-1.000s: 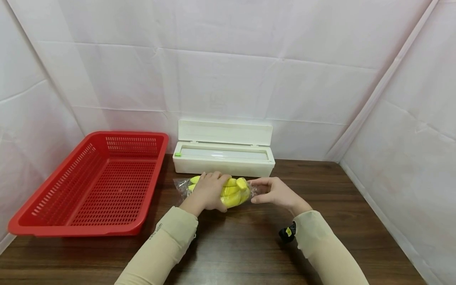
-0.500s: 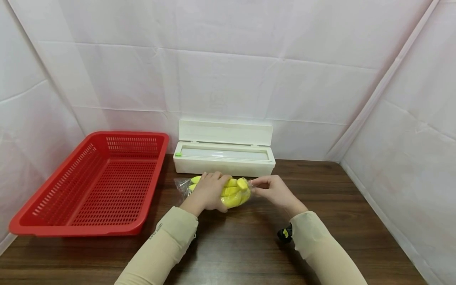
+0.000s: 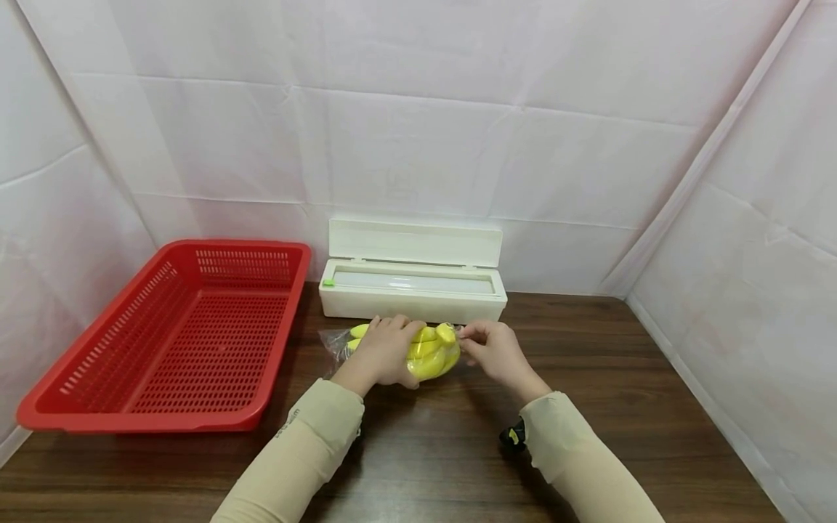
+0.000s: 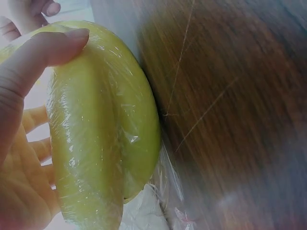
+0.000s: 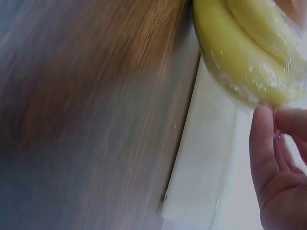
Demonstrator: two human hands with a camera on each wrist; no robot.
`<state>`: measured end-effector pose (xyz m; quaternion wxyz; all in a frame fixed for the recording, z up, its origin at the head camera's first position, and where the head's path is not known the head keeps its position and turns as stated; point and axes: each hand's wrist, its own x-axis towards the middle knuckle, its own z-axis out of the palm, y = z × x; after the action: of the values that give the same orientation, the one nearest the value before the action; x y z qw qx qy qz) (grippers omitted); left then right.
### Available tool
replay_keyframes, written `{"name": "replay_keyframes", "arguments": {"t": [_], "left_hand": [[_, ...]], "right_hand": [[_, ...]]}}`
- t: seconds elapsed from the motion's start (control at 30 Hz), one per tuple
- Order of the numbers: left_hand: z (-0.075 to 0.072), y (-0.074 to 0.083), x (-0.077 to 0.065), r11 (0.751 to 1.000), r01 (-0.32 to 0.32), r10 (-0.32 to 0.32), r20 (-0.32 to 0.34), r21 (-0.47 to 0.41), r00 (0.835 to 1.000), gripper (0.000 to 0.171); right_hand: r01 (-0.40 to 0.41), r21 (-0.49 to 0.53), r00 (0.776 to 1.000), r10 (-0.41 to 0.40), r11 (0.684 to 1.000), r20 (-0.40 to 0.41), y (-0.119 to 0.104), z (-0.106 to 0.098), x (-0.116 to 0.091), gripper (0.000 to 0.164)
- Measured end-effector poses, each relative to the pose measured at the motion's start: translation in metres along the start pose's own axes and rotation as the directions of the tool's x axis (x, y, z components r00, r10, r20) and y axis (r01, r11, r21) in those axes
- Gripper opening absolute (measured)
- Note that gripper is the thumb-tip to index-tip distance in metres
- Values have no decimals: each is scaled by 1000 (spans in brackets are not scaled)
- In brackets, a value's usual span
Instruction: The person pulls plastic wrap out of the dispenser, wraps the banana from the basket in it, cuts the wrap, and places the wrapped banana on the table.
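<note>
A bunch of yellow bananas (image 3: 428, 356), wrapped in clear plastic film, lies on the table in front of the white box. My left hand (image 3: 386, 354) grips the bunch from above; in the left wrist view its thumb (image 4: 57, 48) lies across one side and the fingers are round the other. Loose plastic film (image 3: 335, 343) sticks out past the left end of the bananas. At the stem end my right hand (image 3: 500, 354) pinches gathered film between thumb and fingertips, seen close in the right wrist view next to the bananas (image 5: 249, 52).
A white film dispenser box (image 3: 412, 301) with its lid (image 3: 415, 243) raised stands behind the bananas, a green slider (image 3: 328, 282) at its left. The red plastic basket (image 3: 261, 407) sits on the left of the brown wooden table (image 3: 628, 407). White sheets (image 3: 418, 145) hang around.
My right thumb and fingers have come together on the film at the stem end, and the hand has shifted slightly left. The left hand keeps its grip on the bananas.
</note>
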<state>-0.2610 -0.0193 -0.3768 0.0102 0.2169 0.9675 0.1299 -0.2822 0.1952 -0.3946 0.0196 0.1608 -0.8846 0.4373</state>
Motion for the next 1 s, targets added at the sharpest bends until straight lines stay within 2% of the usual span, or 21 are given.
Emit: {"name": "replay_keyframes", "arguments": {"t": [0.17, 0.33, 0.53, 0.67, 0.83, 1.0], "left_hand": [[0, -3, 0, 1000, -1, 1, 6, -15, 1000, 93], [0, -5, -1, 1000, -9, 9, 5, -25, 1000, 92], [2, -3, -1, 999, -6, 6, 7, -33, 1000, 92], [3, -2, 0, 999, 1, -1, 11, -33, 1000, 92], [4, -1, -1, 1000, 6, -6, 12, -23, 1000, 92], [3, 0, 0, 1000, 9, -9, 9, -14, 1000, 91]], "right_hand": [[-66, 11, 997, 66, 998, -48, -3, 4, 1, 9], [-174, 104, 980, 183, 979, -79, -3, 6, 1, 14], [-198, 186, 974, 215, 962, -75, -3, 6, 3, 14], [-183, 198, 981, 193, 963, -32, -2, 2, 4, 17], [-120, 232, 990, 101, 965, 96, 0, -11, 0, 34], [-48, 244, 976, -6, 969, 217, -5, -23, -5, 50]]}}
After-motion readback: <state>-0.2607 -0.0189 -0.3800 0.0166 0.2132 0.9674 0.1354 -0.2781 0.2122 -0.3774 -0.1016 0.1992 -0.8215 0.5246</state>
